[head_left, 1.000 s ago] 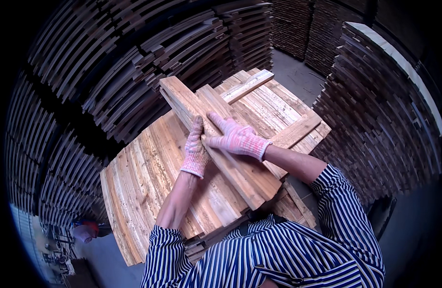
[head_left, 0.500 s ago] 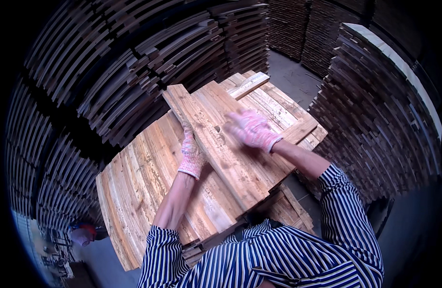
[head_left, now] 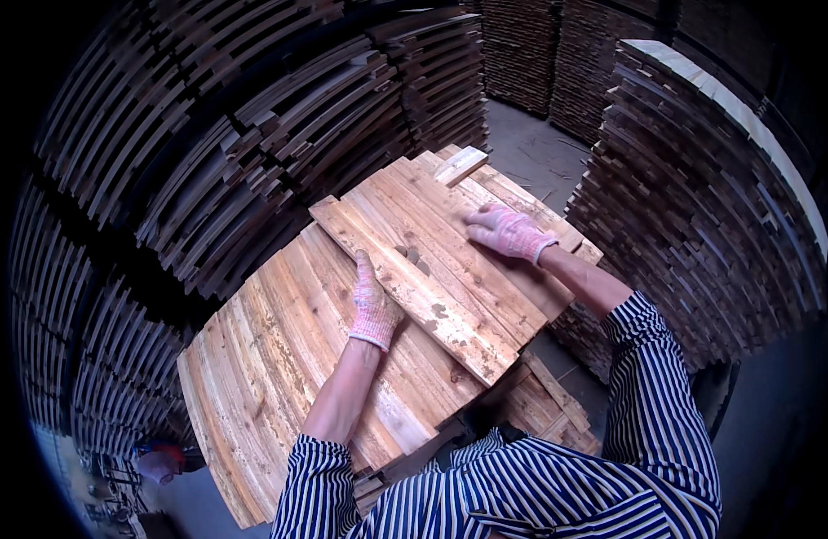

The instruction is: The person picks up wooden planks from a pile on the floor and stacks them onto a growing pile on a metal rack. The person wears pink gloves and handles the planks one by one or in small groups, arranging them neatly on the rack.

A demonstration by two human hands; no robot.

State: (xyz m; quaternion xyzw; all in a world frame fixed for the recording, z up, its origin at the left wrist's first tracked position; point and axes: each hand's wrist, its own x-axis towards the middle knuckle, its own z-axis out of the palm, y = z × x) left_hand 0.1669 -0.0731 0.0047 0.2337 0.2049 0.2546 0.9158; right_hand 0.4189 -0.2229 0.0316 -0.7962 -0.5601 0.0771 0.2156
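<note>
My left hand [head_left: 376,307], in a pink-and-white knit glove, lies with its fingers stretched along the left edge of a wooden board [head_left: 423,296]. Dark patches mark that board's upper face. To the right, my right hand [head_left: 511,234], gloved alike, has its fingers bent at the right side of a wooden board [head_left: 463,229] in the same upper layer; its fingertips are partly hidden. Both boards rest on a lower layer of side-by-side boards [head_left: 279,337], which spreads out to the left and forms the top of a stack.
A short block [head_left: 461,166] lies at the far end of the stack. Tall stacks of timber stand to the left [head_left: 333,99] and right [head_left: 683,207]. More boards [head_left: 544,404] lie lower, close to my body. Another person [head_left: 160,461] is at the far lower left.
The left board, tilted before, now lies flatter and shows a patched face. My right hand has moved right from above the boards to their right side. My left hand has shifted slightly right.
</note>
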